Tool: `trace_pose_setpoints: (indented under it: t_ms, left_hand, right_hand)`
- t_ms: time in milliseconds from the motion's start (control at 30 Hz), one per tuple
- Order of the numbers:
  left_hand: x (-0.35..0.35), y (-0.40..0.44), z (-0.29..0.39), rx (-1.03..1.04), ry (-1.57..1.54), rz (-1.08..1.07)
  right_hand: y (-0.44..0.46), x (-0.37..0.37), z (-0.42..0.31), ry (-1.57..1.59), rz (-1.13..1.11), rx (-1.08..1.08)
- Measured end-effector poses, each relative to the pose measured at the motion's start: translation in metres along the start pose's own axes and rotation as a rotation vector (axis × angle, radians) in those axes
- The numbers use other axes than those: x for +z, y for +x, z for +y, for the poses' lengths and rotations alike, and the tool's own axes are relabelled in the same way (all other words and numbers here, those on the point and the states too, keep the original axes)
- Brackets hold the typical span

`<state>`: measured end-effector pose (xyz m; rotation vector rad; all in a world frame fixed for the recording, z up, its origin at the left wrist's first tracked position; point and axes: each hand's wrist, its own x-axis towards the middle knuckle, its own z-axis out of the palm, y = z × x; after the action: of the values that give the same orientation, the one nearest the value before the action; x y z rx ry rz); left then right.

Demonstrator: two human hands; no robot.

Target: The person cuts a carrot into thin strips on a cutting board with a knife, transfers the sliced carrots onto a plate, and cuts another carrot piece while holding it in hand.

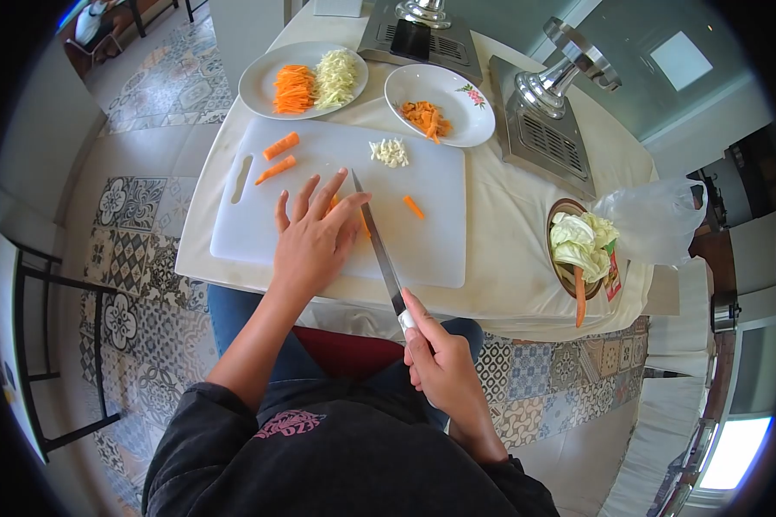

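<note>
My right hand (440, 362) is wrapped round the white handle of a kitchen knife (379, 246), its long blade angled up and left across the white cutting board (263, 237). Beneath my left hand (313, 241) is a carrot piece (366, 227), mostly hidden by the fingers and lying against the blade's left side. The fingers press down on it, some of them spread. Two carrot sticks, an upper one (281, 146) and a lower one (275, 170), lie at the board's upper left. A small carrot piece (414, 207) rests right of the blade, below chopped white bits (390, 152).
Behind the board stand a plate (254, 86) of shredded carrot and cabbage and a flowered bowl (466, 129) with carrot peelings. A basket (553, 226) of cabbage and carrot sits right, beside a plastic bag (655, 220). Metal stands (547, 138) and a phone (410, 40) are at the back.
</note>
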<state>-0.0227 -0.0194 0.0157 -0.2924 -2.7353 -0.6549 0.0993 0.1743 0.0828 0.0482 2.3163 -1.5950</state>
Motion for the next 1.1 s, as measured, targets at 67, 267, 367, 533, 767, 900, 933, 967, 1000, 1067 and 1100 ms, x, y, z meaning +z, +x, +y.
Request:
trace_pose_setpoints:
  t_ms: [67, 267, 367, 533, 767, 900, 933, 967, 1000, 1067, 1100]
  left_hand:
    - [0.0, 0.001, 0.001, -0.018, -0.007, -0.004]
    - [0.0, 0.001, 0.001, -0.016, -0.027, 0.019]
    - [0.0, 0.0, 0.002, 0.003, -0.024, 0.032]
    - [0.001, 0.0, 0.001, -0.001, -0.008, 0.028]
    - [0.001, -0.001, 0.002, 0.002, -0.016, 0.04]
    - [0.002, 0.0, 0.0, 0.015, -0.023, 0.056]
    - [0.003, 0.0, 0.0, 0.019, -0.019, 0.06]
    - [0.003, 0.0, 0.0, 0.024, -0.015, 0.064]
    - [0.003, -0.001, 0.0, 0.024, -0.01, 0.06]
    - [0.002, -0.001, 0.0, 0.025, 0.002, 0.05]
    - [0.002, -0.001, 0.0, 0.027, -0.003, 0.057]
  right_hand:
    - [0.001, 0.0, 0.001, -0.015, -0.003, -0.013]
    - [-0.001, 0.0, -0.005, 0.011, -0.003, 0.012]
    - [-0.003, -0.003, -0.007, 0.021, 0.022, 0.001]
    - [0.0, -0.003, 0.002, -0.031, 0.033, -0.046]
    - [-0.001, 0.002, -0.002, -0.05, 0.032, -0.054]
    - [-0.002, 0.005, -0.002, -0.08, 0.046, -0.064]
    - [-0.002, 0.005, -0.002, -0.098, 0.048, -0.059]
    - [-0.002, 0.006, -0.002, -0.105, 0.048, -0.059]
    - [-0.001, 0.006, 0.0, -0.112, 0.048, -0.06]
    - [-0.001, 0.007, 0.002, -0.112, 0.052, -0.074]
    - [-0.001, 0.008, 0.003, -0.106, 0.055, -0.087]
